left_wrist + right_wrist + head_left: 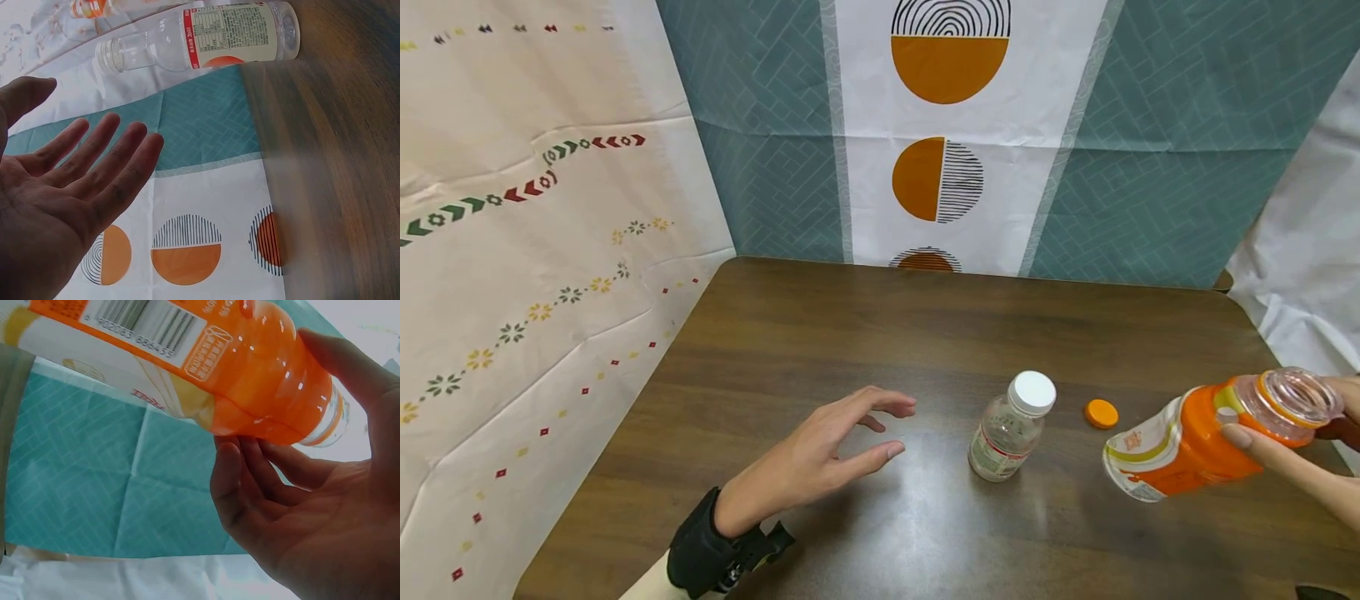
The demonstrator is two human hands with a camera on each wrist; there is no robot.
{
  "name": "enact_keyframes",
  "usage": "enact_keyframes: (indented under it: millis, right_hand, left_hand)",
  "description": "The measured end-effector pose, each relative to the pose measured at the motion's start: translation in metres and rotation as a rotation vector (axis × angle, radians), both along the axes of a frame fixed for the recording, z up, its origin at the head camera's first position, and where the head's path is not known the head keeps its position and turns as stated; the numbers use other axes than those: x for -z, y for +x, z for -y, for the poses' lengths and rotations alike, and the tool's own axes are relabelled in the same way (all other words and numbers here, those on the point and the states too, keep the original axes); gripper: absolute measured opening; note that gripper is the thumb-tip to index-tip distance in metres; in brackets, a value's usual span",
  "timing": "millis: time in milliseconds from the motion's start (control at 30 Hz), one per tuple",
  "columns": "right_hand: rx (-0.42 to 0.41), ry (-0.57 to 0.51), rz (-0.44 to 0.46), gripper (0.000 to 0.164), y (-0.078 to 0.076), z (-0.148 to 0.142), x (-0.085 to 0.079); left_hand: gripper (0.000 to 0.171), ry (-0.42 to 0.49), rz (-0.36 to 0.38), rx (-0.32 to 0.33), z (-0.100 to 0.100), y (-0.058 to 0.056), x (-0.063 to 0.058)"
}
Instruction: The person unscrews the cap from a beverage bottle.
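My right hand (1311, 467) grips an orange drink bottle (1202, 446) near its clear neck. No cap sits on that bottle's mouth; in the head view its base points left and its neck right. Thumb and fingers close on opposite sides of the bottle (262, 375) in the right wrist view. Left of it, a clear labelled bottle (1003, 437) with a white cap (1032, 392) stands on the table. My left hand (827, 454) hovers left of the clear bottle, fingers relaxed and apart, holding nothing. Between the two bottles lies an orange cap (1101, 413).
The brown wooden table (760, 350) ends at the back against a teal and white patterned cloth (767, 167). A cream patterned cloth (550, 275) hangs at the left, and a white cloth (1300, 250) at the right. A dark object pokes in at the lower right corner.
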State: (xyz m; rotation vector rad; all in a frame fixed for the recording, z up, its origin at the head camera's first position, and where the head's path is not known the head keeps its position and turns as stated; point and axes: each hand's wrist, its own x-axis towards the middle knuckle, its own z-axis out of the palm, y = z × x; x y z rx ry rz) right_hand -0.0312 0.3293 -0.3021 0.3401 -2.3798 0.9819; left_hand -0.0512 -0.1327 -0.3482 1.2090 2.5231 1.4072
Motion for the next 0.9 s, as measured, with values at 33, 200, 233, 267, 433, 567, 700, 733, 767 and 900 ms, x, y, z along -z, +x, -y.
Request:
enact_keyframes:
  millis: [33, 200, 233, 267, 433, 567, 700, 733, 767, 900]
  right_hand:
    - [0.020, 0.001, -0.005, 0.064, -0.003, 0.001, 0.000]
    - [0.101, -0.059, 0.006, 0.062, -0.021, 0.009, -0.005]
    - [0.113, -0.062, 0.016, 0.061, -0.024, 0.010, -0.005]
    - [0.122, -0.064, 0.022, 0.061, -0.028, 0.010, -0.006]
    - [0.172, -0.061, 0.082, 0.056, -0.046, 0.013, -0.005]
    - [0.221, -0.029, 0.174, 0.041, -0.059, 0.012, -0.005]
    - [0.249, 0.003, 0.256, 0.038, -0.074, 0.011, -0.003]
    - [0.243, 0.005, 0.263, 0.038, -0.078, 0.011, -0.002]
    - [0.239, 0.007, 0.266, 0.037, -0.083, 0.011, -0.001]
    - [0.221, 0.046, 0.243, 0.038, -0.101, 0.013, 0.007]
  left_hand:
    - [0.038, 0.001, -0.002, 0.000, 0.000, 0.000, 0.000]
    - [0.038, 0.005, -0.011, 0.003, 0.002, -0.001, 0.001]
    - [0.038, 0.006, -0.010, 0.003, 0.002, -0.001, 0.001]
    - [0.038, 0.006, -0.007, 0.004, 0.003, -0.001, 0.001]
    - [0.040, 0.006, 0.019, 0.002, 0.004, -0.001, 0.001]
    - [0.041, 0.004, 0.033, -0.008, 0.006, 0.000, 0.000]
    - [0.041, 0.000, 0.038, -0.014, 0.008, 0.002, 0.000]
    - [0.041, 0.000, 0.040, -0.016, 0.009, 0.002, 0.000]
    - [0.041, -0.001, 0.045, -0.017, 0.009, 0.002, 0.000]
    - [0.042, -0.003, 0.059, -0.029, 0.010, 0.003, -0.001]
